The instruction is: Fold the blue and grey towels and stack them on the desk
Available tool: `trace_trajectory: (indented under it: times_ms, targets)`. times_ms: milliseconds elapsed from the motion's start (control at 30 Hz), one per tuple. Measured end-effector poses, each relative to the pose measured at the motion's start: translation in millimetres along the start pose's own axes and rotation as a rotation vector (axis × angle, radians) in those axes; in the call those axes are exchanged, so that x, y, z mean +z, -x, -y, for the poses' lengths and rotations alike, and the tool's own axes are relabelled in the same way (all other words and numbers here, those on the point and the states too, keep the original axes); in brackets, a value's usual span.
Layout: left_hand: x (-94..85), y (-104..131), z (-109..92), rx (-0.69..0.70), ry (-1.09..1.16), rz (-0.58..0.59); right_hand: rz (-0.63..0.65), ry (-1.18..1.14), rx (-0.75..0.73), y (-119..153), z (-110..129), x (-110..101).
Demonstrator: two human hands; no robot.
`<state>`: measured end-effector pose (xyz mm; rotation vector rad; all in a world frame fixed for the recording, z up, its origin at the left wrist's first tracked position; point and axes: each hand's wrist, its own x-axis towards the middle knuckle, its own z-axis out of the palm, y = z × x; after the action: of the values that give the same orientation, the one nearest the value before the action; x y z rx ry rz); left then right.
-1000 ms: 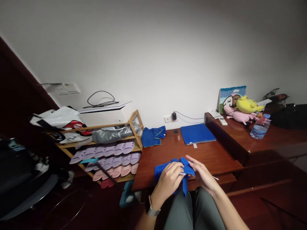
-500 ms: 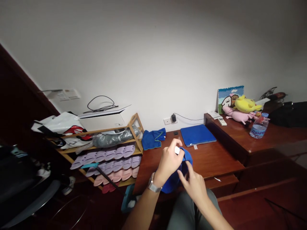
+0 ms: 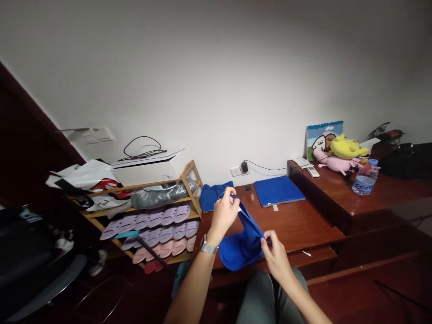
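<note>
A blue cloth (image 3: pixel 241 249) hangs stretched between my two hands, its lower part resting at the front of the reddish-brown desk (image 3: pixel 286 227). My left hand (image 3: pixel 225 213), with a watch at the wrist, pinches its upper left corner, where a bit of white shows. The right edge is pinched by my right hand (image 3: pixel 274 252). Behind my left hand lies a crumpled blue cloth (image 3: pixel 212 194). Farther back on the desk is a flat, folded blue cloth (image 3: pixel 278 191) with a small white tag.
A wooden rack (image 3: pixel 194 189) with slippers, bags and a white box stands at the left. On the higher desk at the right are a water bottle (image 3: pixel 365 177), plush toys (image 3: pixel 346 148) and a remote (image 3: pixel 312 172). A charger (image 3: pixel 244 167) is plugged into the wall.
My hands have moved apart, the left one up and leftward, the right one slightly down and rightward. The blue cloth's upper edge is now pulled taut between them.
</note>
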<state>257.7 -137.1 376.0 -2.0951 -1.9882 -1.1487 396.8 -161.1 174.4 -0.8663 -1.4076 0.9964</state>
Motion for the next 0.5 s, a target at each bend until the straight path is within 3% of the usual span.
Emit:
trace_trajectory:
  times_ms: [167,233,333,500]
  targets:
    - [-20.8,-10.6,28.4,-0.150,0.357,0.356,0.016,-0.133,0.065,-18.4,14.9,-36.3]
    - [-29.4,-12.2,36.9,-0.189,0.440,0.457,0.092,-0.130,0.057,-26.0,24.4,-51.6]
    - [-41.6,-8.6,43.2,-0.170,0.450,0.513,0.244,-0.095,0.069,-34.5,38.4,-72.9]
    - [-60.2,10.1,41.6,0.034,0.282,0.476,0.475,0.036,0.047,-42.9,46.4,-100.3]
